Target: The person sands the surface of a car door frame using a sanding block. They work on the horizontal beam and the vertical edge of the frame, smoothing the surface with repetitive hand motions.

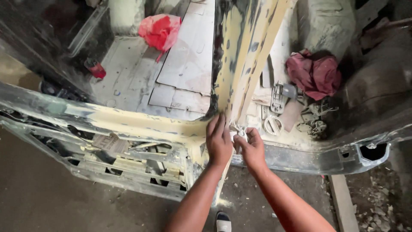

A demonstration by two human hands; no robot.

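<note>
My left hand (pixel 219 141) lies flat on the yellow-filler-coated metal pillar (pixel 240 56) rising toward 12 o'clock; my right hand (pixel 252 148) pinches a small white scrap (pixel 238 131) at its base.

Much of the work sits out of sight

The small white piece (pixel 238 132) between the left hand (pixel 219 141) and right hand (pixel 252 148) is mostly covered by fingers; its kind is unclear. The pillar (pixel 244 51) runs off the top edge, and the sandal (pixel 223 222) is cut off below.

One head-worn view, looking steeply down from just above the dusty, yellow-filler-smeared vehicle pillar (pixel 244 56). It sits close, facing the stripped grey cabin floor (pixel 141 73) beyond.
</note>
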